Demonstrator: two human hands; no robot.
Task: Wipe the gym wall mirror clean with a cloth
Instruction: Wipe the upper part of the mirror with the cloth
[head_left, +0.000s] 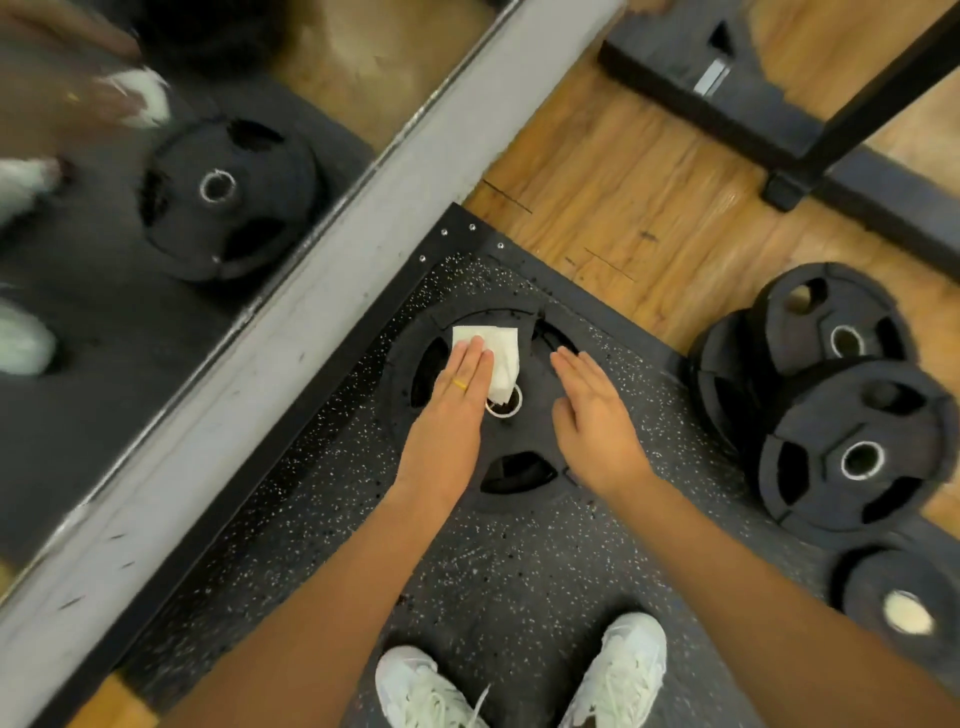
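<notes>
Left hand (457, 400) presses flat, grip released, on a folded white cloth (501, 353) atop a black rubber weight plate (527, 434); right hand (592, 421) hovers, released. The upper-left wall mirror (104, 291) seemingly awaits wiping.

A gym is shown. A black weight plate (524, 436) is laid flat on a speckled rubber mat (519, 571). To the right of that plate, more plates (852, 457) are piled against one another. Beyond it, wood-grain flooring (623, 182) and the black steel base of a rack (779, 130) are seen. To its left, a wall mirror (130, 312) is mounted low, and the plate is reflected in it.
</notes>
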